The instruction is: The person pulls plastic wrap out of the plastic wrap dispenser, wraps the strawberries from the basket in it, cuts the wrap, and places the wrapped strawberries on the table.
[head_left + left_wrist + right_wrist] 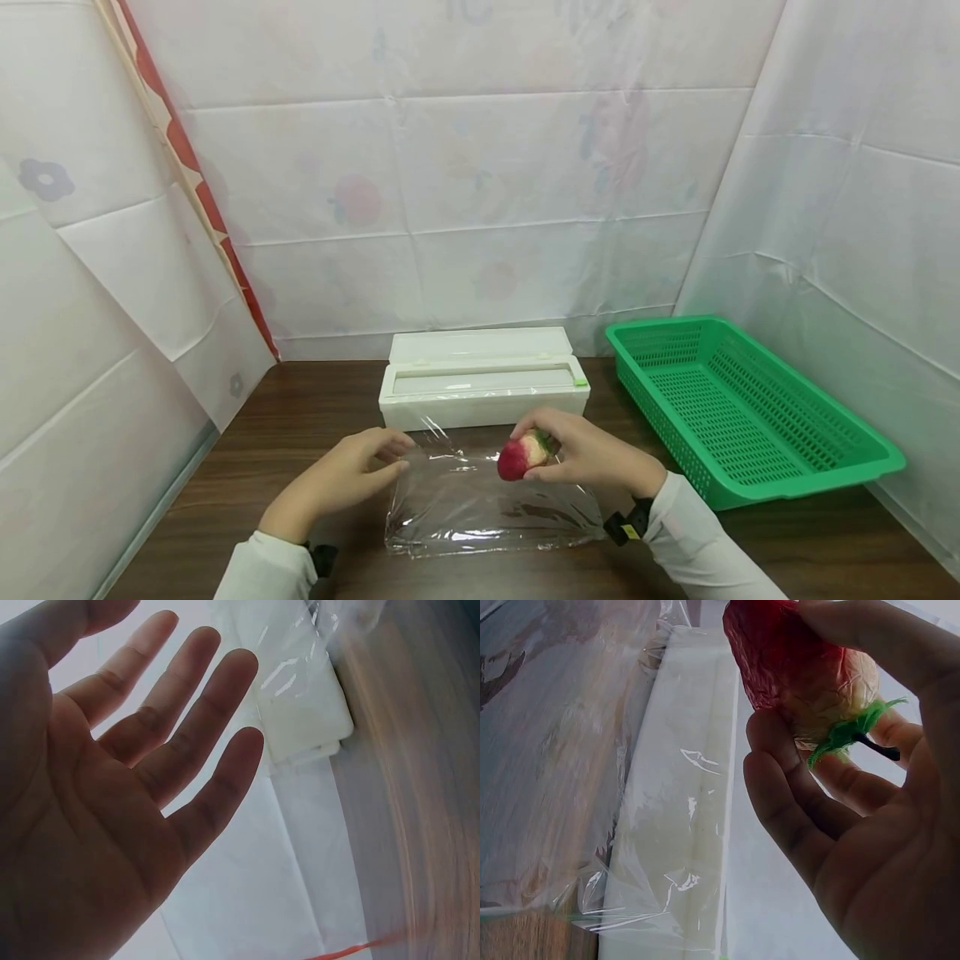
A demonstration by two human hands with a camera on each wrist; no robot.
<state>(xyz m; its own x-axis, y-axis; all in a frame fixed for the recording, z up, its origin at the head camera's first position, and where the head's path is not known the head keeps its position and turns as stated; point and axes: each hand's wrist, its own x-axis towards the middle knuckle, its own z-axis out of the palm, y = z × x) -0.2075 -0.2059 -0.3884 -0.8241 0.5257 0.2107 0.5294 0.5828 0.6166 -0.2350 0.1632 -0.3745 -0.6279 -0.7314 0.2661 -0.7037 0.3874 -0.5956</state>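
My right hand point(581, 450) pinches a strawberry point(522, 456) between thumb and fingers, above a sheet of clear plastic wrap point(487, 508). In the right wrist view the strawberry point(802, 671) is red at the tip and pale near its green leaves, with a dark stem toward the palm. It looks covered in a wrinkled, shiny skin. My left hand point(345, 471) holds nothing; its fingers spread loosely near the left edge of the wrap, as the left wrist view shows of the hand point(150, 757). The wrap runs back to a white dispenser box point(480, 408) with its lid raised.
A green perforated basket point(652, 412) stands at the right of the brown table point(300, 400). White printed sheeting point(480, 183) hangs behind and at both sides. A small green piece point(581, 382) sits at the box's right end.
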